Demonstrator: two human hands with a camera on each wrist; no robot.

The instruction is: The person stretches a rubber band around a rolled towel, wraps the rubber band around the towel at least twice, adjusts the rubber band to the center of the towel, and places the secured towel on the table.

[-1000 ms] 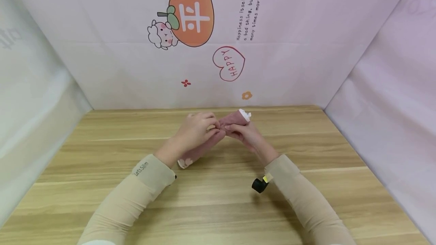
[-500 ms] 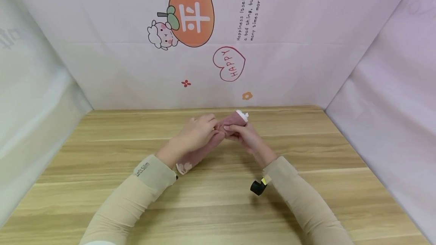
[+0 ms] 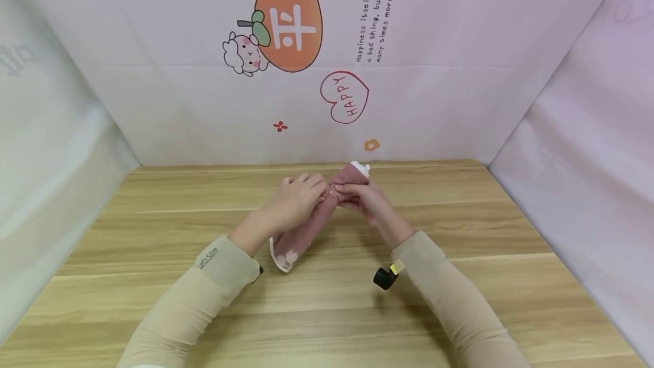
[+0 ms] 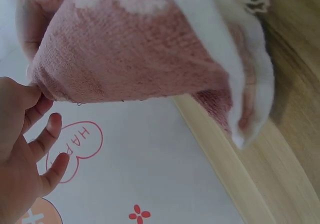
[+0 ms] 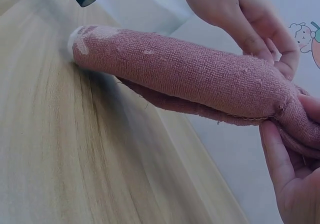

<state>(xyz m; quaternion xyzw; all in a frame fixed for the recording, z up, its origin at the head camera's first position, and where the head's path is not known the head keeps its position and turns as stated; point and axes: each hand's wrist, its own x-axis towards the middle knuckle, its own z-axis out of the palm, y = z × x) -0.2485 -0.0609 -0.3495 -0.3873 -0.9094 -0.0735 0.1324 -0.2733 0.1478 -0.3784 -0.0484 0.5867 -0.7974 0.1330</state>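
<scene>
A dusty-pink terry towel with white edges and pale patches is gathered narrow at its middle, just above the tabletop. One end points down toward the near left and the other up to the far right. At the gathered middle, my left hand pinches the cloth from the left. In the left wrist view, thumb and forefinger of the left hand meet at the towel's edge, the other fingers spread. From the right, my right hand grips the same narrow part, thumb on top. The right wrist view shows the towel as a thick roll.
A wood-grain tabletop lies beneath both hands. Behind it stands a white cloth backdrop with printed pictures, and white cloth hangs at both sides. A small black camera hangs from the right wrist.
The towel's near-left end has swung a little toward the front and right and looks wider. Its far end has shifted slightly left. Both hands stay at the gathered middle.
</scene>
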